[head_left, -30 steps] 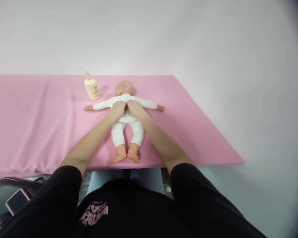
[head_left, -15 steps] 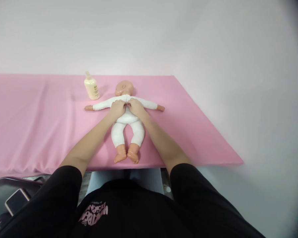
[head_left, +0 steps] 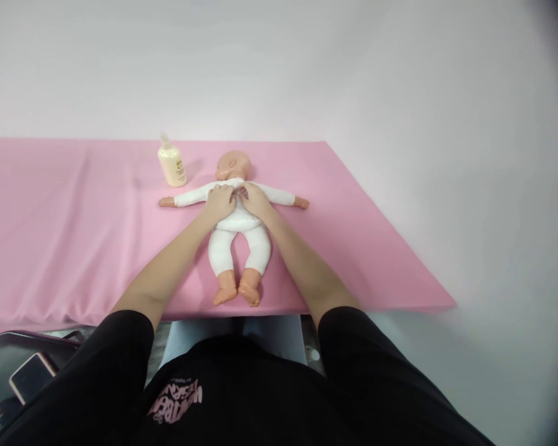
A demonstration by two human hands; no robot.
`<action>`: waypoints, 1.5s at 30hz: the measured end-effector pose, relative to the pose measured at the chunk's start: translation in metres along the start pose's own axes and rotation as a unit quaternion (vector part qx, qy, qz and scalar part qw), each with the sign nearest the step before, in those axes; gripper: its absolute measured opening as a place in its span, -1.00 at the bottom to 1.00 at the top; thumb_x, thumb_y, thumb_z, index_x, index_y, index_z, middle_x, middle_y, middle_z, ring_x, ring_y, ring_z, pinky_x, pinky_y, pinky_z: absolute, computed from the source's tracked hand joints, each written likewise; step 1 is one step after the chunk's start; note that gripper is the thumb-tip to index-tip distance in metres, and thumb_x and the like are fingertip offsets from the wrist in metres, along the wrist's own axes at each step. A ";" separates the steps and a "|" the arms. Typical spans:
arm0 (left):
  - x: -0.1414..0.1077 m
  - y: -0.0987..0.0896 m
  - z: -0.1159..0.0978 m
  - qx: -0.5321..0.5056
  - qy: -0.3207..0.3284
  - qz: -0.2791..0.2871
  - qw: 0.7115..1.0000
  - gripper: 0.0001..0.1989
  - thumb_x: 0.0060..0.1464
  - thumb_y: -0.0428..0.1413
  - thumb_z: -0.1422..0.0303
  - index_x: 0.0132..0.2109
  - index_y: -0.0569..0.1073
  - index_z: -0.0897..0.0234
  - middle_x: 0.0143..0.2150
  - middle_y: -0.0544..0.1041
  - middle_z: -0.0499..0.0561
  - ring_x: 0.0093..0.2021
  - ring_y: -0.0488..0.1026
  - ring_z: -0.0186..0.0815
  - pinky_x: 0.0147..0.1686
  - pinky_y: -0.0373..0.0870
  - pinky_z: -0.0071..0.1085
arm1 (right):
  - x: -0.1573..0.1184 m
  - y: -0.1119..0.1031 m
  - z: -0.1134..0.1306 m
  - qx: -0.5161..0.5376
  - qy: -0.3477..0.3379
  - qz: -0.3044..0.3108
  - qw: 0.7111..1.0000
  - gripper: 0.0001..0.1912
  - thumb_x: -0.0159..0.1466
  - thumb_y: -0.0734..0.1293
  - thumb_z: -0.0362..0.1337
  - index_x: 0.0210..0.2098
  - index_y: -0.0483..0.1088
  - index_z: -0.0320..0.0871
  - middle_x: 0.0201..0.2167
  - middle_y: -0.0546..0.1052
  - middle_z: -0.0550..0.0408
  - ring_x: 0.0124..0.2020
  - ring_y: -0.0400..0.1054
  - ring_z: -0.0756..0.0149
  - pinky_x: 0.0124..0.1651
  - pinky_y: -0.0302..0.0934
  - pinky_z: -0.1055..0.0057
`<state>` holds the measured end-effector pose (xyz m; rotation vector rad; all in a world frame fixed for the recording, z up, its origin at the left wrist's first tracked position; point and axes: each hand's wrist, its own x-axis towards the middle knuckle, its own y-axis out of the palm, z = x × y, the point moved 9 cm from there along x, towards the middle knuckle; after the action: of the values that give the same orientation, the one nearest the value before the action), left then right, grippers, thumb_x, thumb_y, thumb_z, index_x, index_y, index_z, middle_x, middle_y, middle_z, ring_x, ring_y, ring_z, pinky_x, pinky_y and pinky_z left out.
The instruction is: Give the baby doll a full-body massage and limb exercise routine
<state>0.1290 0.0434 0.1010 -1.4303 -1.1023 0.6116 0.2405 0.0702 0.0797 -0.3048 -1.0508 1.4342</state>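
Observation:
A baby doll [head_left: 239, 218] in a white body suit lies stretched out on a pink-covered table [head_left: 353, 248], its bald head turned to the left and its arms spread wide. My left hand [head_left: 220, 201] rests on the left side of its upper torso, fingers bent. On the right side of the torso, my right hand [head_left: 255, 201] is curled in the same way. Both hands' fingertips come close together at the middle, pinching at the white torso. The exact contact under the fingers is partly hidden. The doll's bare feet point towards me.
A pale yellow pump bottle [head_left: 172, 166] stands to the left of the doll's head. A white wall [head_left: 260, 68] rises behind the table. At lower left, a phone [head_left: 31, 378] lies on a dark chair [head_left: 9, 353] below the table edge.
My fingers have shifted slightly at the middle of the doll's upper torso, the right thumb and fingers moving a little apart from the left. The doll and bottle stay in place.

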 end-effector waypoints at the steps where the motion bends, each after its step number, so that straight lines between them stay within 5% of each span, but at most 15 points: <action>1: 0.000 0.000 0.001 -0.003 -0.004 -0.001 1.000 -0.59 0.36 -0.04 0.37 0.25 0.45 0.35 0.26 0.53 0.27 0.26 0.37 0.09 0.23 0.29 0.00 | 0.000 0.000 -0.002 0.005 0.006 -0.003 1.000 -0.65 0.39 0.21 -0.41 0.11 0.46 -0.25 0.06 0.62 -0.20 0.06 0.45 0.10 0.28 0.31 0.14; 8: -0.001 0.002 0.000 0.004 0.000 0.001 1.000 -0.55 0.39 -0.08 0.36 0.31 0.44 0.29 0.34 0.46 0.22 0.28 0.34 0.10 0.25 0.28 0.01 | -0.001 0.005 0.004 -0.049 -0.020 0.006 0.999 -0.62 0.44 0.15 -0.41 0.04 0.56 -0.33 0.06 0.55 -0.27 0.13 0.37 0.05 0.37 0.21 0.12; 14: -0.002 0.001 0.000 0.010 -0.007 -0.026 1.000 -0.59 0.36 -0.02 0.34 0.25 0.51 0.28 0.40 0.36 0.21 0.35 0.25 0.12 0.29 0.26 0.00 | -0.003 0.002 0.000 -0.073 -0.028 -0.043 0.996 -0.67 0.39 0.22 -0.41 -0.04 0.60 -0.18 0.13 0.50 -0.17 0.15 0.35 -0.02 0.35 0.26 -0.02; 28: 0.007 0.008 0.016 -0.052 -0.026 -0.026 0.998 -0.42 0.33 -0.01 0.31 0.45 0.32 0.24 0.46 0.38 0.11 0.35 0.29 0.10 0.32 0.28 0.02 | 0.001 0.007 -0.011 -0.048 -0.023 -0.039 0.998 -0.57 0.38 0.19 -0.41 0.18 0.49 -0.21 0.13 0.55 -0.17 0.21 0.39 0.01 0.39 0.24 0.05; 45: 0.001 0.003 0.012 -0.034 -0.043 -0.028 0.998 -0.45 0.34 -0.01 0.30 0.41 0.37 0.26 0.46 0.34 0.16 0.39 0.23 0.09 0.36 0.23 0.01 | 0.004 0.009 -0.018 -0.037 -0.038 -0.042 0.998 -0.46 0.34 0.21 -0.40 0.30 0.38 -0.24 0.27 0.48 -0.21 0.31 0.33 -0.02 0.44 0.18 -0.01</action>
<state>0.1198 0.0499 0.0956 -1.4373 -1.2359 0.6052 0.2475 0.0833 0.0650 -0.2594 -1.1669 1.3426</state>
